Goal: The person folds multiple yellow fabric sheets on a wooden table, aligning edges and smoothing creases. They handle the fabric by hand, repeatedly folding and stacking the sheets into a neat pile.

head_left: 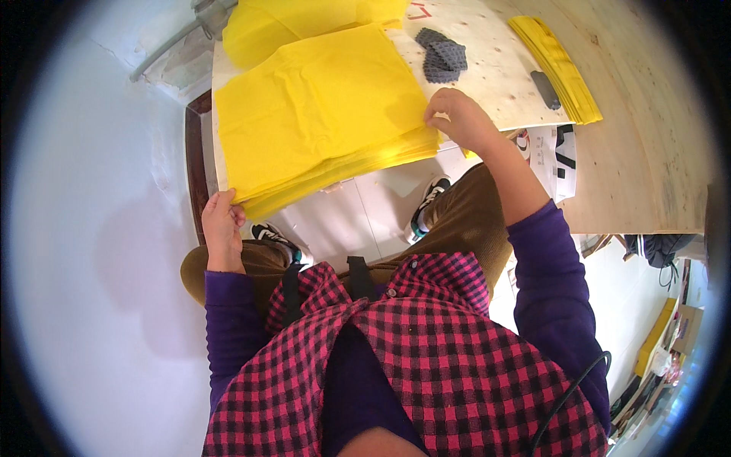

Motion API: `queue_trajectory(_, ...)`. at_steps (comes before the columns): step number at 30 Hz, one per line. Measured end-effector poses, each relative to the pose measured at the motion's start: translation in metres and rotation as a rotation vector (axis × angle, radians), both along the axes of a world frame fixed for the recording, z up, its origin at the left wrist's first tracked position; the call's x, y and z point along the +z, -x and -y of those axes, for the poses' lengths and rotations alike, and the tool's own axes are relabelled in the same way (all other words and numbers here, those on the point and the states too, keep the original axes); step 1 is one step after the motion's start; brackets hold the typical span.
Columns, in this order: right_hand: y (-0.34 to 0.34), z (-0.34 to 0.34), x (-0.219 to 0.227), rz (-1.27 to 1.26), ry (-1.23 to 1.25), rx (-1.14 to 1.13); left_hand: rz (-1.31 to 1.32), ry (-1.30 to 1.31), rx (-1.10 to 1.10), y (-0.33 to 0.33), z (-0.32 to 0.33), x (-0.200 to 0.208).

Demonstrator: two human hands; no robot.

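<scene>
A stack of thin yellow cloth sheets [320, 107] lies on the wooden table, its near edge hanging past the table's front. My left hand [221, 222] pinches the near left corner of the stack between thumb and fingers. At the right edge, close to the near right corner, my right hand [462, 120] is closed, thumb and fingertips together on the yellow cloth. The top sheet has soft wrinkles in its middle, and the layers beneath show along the near side.
More yellow cloth [304, 23] lies behind the stack. On the pale plywood table [487, 84] are a crumpled grey textured cloth [442, 57], a small dark grey block [545, 90] and a folded yellow bundle [560, 68]. A white wall [99, 213] stands close on the left.
</scene>
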State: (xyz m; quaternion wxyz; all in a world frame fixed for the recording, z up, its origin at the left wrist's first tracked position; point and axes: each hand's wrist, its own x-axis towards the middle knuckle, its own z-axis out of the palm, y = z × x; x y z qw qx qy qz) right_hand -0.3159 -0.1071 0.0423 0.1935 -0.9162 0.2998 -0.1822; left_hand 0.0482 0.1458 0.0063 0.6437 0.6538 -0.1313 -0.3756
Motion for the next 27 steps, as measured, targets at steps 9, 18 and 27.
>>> queue_trajectory(9, -0.012, 0.003, 0.024, 0.026, 0.011, -0.015, 0.02, -0.017, 0.003, 0.002, 0.001, 0.001)
queue_trajectory(18, -0.025, 0.006, 0.044, 0.156, -0.083, -0.012, 0.025, -0.023, 0.019, 0.003, 0.002, 0.002)
queue_trajectory(27, 0.003, -0.028, 0.0, 0.344, -0.021, -0.097, 0.024, -0.022, 0.033, 0.005, 0.001, 0.0)
